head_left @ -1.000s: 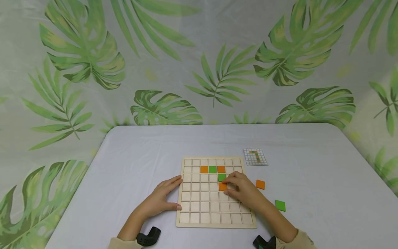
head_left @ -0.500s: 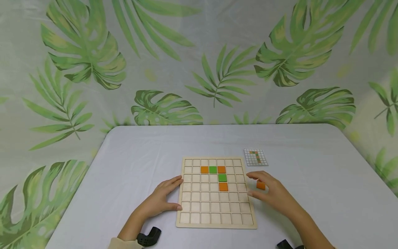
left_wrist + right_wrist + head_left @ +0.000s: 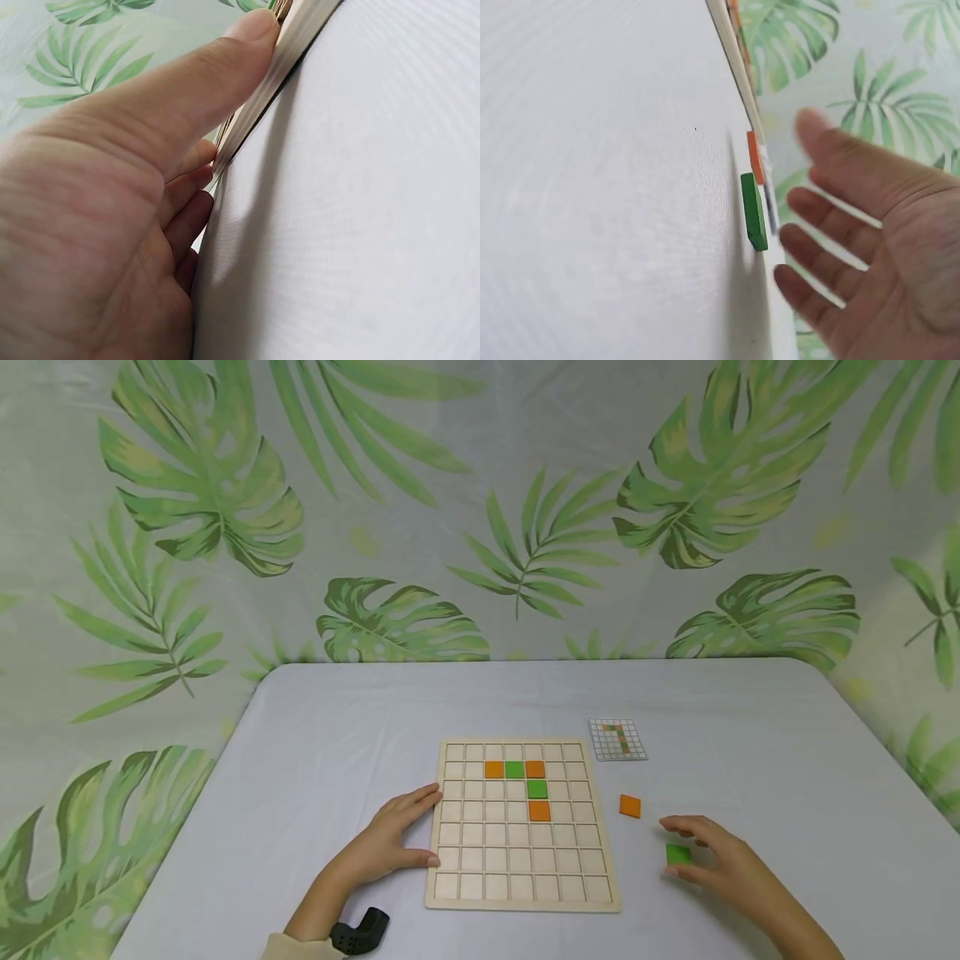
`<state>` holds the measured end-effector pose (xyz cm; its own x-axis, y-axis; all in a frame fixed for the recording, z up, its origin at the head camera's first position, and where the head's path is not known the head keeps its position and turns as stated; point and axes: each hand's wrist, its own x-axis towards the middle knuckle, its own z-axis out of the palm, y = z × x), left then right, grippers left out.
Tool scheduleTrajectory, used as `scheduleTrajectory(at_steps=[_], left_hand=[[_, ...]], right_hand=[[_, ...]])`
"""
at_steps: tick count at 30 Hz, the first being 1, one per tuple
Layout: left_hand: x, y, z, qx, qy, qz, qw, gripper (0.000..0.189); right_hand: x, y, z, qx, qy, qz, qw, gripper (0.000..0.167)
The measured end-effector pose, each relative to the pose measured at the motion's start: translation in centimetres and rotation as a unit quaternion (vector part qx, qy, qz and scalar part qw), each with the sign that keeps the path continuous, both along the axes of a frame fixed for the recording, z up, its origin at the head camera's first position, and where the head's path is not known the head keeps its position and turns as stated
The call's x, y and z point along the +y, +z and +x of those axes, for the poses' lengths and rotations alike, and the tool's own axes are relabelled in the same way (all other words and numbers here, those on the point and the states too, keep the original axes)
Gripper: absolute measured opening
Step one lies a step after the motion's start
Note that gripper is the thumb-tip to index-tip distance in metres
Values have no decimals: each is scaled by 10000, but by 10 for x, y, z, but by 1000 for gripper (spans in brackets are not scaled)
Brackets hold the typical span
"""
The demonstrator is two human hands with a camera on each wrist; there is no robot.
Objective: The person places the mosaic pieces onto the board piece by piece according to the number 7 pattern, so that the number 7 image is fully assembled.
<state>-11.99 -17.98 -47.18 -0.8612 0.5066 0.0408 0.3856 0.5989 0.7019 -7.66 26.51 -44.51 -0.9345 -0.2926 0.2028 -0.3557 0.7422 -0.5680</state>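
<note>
A wooden grid board lies on the table, with orange and green square tiles in some of its cells. Along its left edge rests my left hand, thumb and fingertips touching the rim; the left wrist view shows the thumb on top of that edge. My right hand hovers over a loose green tile, thumb and fingers spread around it. In the right wrist view a gap shows between the fingers and the green tile. A loose orange tile lies between that hand and the board.
A small card printed with a coloured grid pattern lies beyond the board's upper right corner. A black strap-like piece sits at the left wrist. White cloth covers the table, and a leaf-print curtain hangs behind.
My right hand has left the orange tile in the board, passed over the loose orange tile and moved right and nearer to the green tile. The left hand stays on the board's edge.
</note>
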Motion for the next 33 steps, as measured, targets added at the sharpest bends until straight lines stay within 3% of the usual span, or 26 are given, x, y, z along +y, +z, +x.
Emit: scheduleTrajectory(at_steps=[5,9,17,24,28,33], left_hand=[[0,0,0,8,-1,-23,10000,88],[0,0,0,10,0,-53,10000,88],[0,0,0,11,-5,-24,10000,88],[0,0,0,-6,-9,-11,10000,88],[0,-1,0,-19,-4,-16,10000,89],[0,0,0,1,0,-16,10000,89]], right_hand=[[11,-11,2,-111,74,111,9998,44],[13,-16,1,58,138,58,9999,36],[1,-14,-3,230,151,-77,9996,34],[-20,1,-15,637,715,-488,9942,44],[-41,6,-24,478,925,-691,9922,42],[-72,0,-32,343,1206,-789,9890,35]])
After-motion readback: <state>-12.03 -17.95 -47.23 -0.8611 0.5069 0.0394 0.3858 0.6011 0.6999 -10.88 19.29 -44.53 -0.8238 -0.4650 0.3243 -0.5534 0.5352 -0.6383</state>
